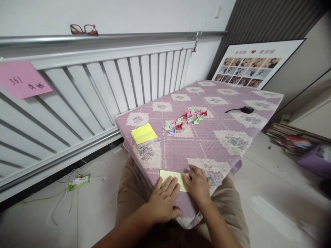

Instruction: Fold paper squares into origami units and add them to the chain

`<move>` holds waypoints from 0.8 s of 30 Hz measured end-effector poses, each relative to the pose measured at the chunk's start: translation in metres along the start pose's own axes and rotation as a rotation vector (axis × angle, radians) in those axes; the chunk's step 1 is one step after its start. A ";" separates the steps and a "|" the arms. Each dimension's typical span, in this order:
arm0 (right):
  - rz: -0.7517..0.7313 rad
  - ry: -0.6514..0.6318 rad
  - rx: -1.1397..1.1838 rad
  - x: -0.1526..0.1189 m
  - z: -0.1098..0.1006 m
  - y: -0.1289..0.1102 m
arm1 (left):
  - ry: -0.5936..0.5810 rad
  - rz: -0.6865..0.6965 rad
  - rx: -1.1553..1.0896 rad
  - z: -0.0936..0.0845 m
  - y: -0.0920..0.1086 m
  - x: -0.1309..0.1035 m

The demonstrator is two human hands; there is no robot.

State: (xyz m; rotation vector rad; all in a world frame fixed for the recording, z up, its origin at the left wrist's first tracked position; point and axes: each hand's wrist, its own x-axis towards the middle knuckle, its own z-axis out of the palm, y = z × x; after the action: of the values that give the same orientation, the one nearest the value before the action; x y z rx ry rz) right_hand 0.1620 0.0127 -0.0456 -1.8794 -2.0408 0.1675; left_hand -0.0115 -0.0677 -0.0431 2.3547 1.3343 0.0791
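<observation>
A pale yellow sheet of paper (184,186), looking folded into a long strip, lies at the near end of the table. Flat across its left part rests my left hand (165,199), open, fingers stretched out and thumb apart. At the right end my right hand (199,183) bends its fingers around the paper's edge, the thumb pressed on top. Farther left sits a stack of square coloured paper (144,134) with a yellow sheet uppermost. Beyond the hands, small folded paper pieces (184,120) in red, pink, green and lilac stand grouped in slanting rows.
A purple floral cloth covers the table (204,146). Toward its far right lies a dark spoon-like object (247,110). A white radiator (108,79) runs along the left. On the floor are a power strip (78,182) with cables and a pile of papers (289,137).
</observation>
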 end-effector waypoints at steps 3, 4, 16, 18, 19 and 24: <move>-0.003 0.000 -0.008 0.000 0.000 0.000 | 0.008 0.003 0.013 -0.001 0.000 0.000; -0.003 -0.003 -0.009 0.001 0.000 0.000 | 0.008 0.004 0.021 0.000 0.000 0.000; -0.001 0.005 -0.011 0.000 -0.003 -0.003 | 0.008 0.001 0.056 0.002 -0.001 0.001; -0.003 0.008 -0.008 0.000 -0.002 -0.003 | 0.007 -0.001 0.046 0.002 -0.001 0.001; -0.005 0.006 -0.005 0.000 -0.002 -0.003 | 0.007 0.000 0.042 0.002 -0.001 0.001; 0.009 -0.001 0.001 0.000 -0.003 -0.004 | 0.029 0.004 0.049 0.002 0.000 0.001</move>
State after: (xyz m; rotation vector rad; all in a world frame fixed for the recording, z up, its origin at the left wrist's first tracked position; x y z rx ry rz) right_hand 0.1590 0.0120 -0.0416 -1.8886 -2.0330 0.1723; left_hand -0.0103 -0.0673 -0.0456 2.4053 1.3603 0.0833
